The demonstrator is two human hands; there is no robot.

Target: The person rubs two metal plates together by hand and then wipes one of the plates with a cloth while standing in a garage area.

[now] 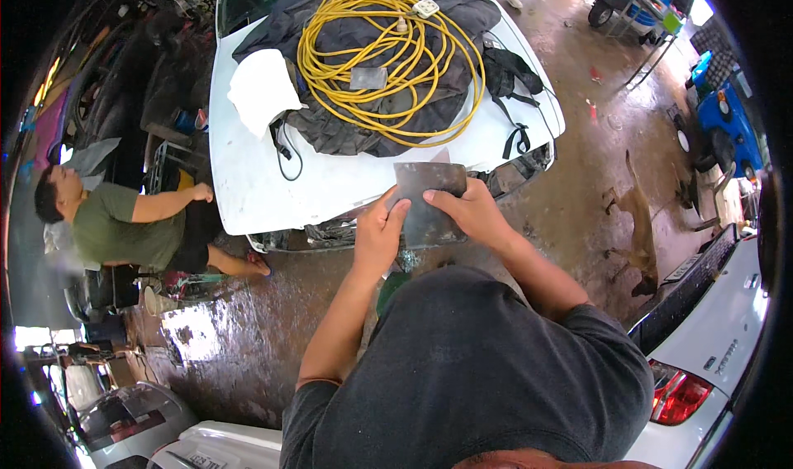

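Observation:
Both my hands grip a dark grey, bendy rectangular sheet of sandpaper (420, 180), held up in front of my chest by the near edge of a white car hood (347, 180). My left hand (378, 238) pinches its left edge, thumb on top. On the other side, my right hand (477, 213) closes on the right edge, its thumb lying across the face. The fingers under the sheet are hidden. A coiled yellow extension cord (330, 97) rests on dark cloth (273, 35) on the hood, with a small grey piece (368, 78) on the coil.
On the hood are a white cloth (263, 89) and black straps (505, 77). A person in a green shirt (136, 221) is at the left. A brown dog (638, 229) is on the wet floor (578, 172) at right. A white vehicle (710, 337) stands at lower right.

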